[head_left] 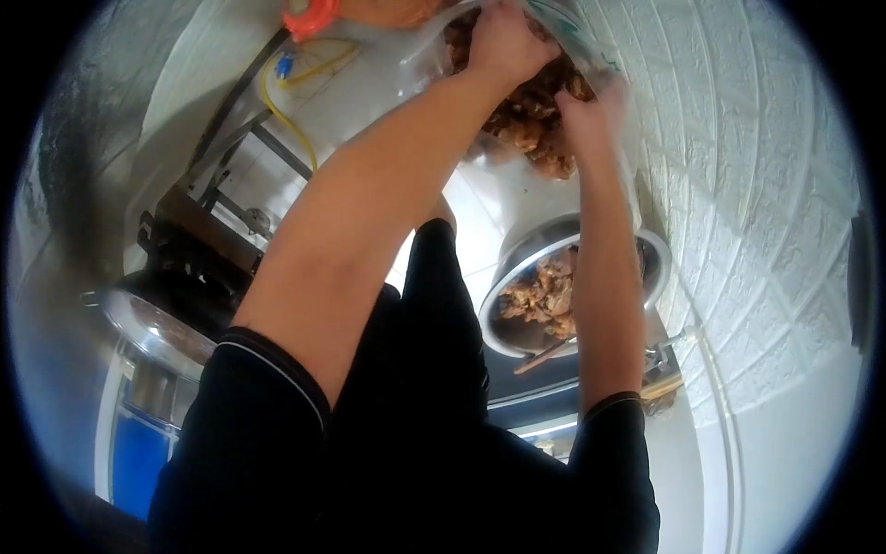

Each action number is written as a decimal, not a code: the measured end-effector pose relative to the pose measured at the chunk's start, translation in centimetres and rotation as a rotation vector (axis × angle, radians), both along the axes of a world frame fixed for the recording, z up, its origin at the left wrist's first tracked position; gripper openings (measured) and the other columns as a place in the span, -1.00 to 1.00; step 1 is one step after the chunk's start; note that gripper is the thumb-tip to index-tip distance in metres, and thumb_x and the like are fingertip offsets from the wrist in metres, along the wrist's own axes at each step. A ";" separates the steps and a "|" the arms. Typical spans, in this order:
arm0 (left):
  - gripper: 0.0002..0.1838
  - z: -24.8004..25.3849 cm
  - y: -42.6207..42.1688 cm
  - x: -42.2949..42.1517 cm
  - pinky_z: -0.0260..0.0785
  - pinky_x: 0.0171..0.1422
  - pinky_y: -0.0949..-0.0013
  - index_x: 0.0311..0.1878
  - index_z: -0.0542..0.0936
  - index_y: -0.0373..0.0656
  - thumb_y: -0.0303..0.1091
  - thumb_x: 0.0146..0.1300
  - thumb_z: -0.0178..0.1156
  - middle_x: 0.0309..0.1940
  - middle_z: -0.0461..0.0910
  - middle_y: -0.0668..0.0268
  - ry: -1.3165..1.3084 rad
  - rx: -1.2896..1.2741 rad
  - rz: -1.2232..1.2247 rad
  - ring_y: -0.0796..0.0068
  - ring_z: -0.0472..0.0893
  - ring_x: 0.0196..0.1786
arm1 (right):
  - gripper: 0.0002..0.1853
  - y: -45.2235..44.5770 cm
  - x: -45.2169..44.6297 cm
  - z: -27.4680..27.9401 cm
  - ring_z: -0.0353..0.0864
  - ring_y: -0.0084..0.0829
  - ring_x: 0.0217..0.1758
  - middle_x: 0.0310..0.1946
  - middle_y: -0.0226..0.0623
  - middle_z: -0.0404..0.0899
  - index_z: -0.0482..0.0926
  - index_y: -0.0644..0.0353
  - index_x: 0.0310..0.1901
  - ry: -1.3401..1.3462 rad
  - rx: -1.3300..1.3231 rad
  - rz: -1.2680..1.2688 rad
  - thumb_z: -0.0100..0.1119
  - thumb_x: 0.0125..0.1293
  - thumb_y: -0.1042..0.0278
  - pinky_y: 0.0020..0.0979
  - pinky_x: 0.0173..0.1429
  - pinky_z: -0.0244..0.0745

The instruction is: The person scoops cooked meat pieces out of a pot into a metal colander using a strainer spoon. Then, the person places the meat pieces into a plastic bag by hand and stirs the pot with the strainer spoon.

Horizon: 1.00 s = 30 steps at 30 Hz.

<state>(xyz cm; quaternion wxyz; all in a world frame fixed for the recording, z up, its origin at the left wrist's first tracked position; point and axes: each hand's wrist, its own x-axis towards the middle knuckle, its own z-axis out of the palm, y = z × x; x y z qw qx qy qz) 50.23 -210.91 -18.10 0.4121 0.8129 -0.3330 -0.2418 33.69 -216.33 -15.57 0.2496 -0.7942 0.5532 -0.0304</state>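
Observation:
At the top of the head view is a clear plastic bag (423, 63) filled with glossy brown chunks (528, 115) that look like cooked meat. My left hand (508, 46) is closed on the bag's upper part, its fingertips partly hidden. To its right and a little lower, my right hand (595, 109) grips the bag's right side, thumb over the chunks; that hand is slightly blurred. Below the bag, partly behind my right forearm, a metal pot (494, 319) holds more brown chunks (543, 294). A wooden stick or handle (544, 356) leans at its near rim.
A white textured wall (729, 185) runs close along the right. A metal pan or lid (157, 323) and a dark pot (198, 277) are at left. A yellow hose (288, 115) and an orange-red object (311, 17) lie at upper left. A blue panel (140, 457) shows lower left.

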 end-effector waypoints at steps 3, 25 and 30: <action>-0.34 4.3 2.6 -0.1 0.53 0.21 -0.01 0.18 0.51 -0.40 -0.21 0.09 0.49 0.04 0.66 -0.17 0.155 -0.034 0.035 -0.18 0.66 0.10 | -0.29 1.7 -1.3 4.1 0.64 -0.05 0.18 0.12 -0.08 0.61 0.43 0.36 0.27 -0.176 0.433 -0.283 0.45 0.08 0.31 -0.12 0.32 0.55; -0.21 0.6 8.1 -1.9 0.37 0.32 0.19 0.31 0.57 -0.19 0.02 0.07 0.55 0.19 0.62 0.20 0.961 0.233 0.067 0.28 0.55 0.24 | -0.55 15.5 -4.4 1.9 0.49 -0.25 0.16 0.07 -0.27 0.54 0.48 0.14 0.13 -1.075 1.123 -1.304 0.21 0.15 0.51 0.10 0.45 0.36; -0.15 0.8 7.5 -1.0 0.31 0.41 0.04 0.37 0.54 -0.14 0.10 0.06 0.52 0.33 0.53 0.17 1.083 0.328 -0.066 0.17 0.47 0.34 | -0.57 15.7 -5.1 1.2 0.46 -0.25 0.18 0.05 -0.28 0.53 0.48 0.12 0.11 -1.106 1.177 -1.265 0.23 0.15 0.46 0.18 0.48 0.31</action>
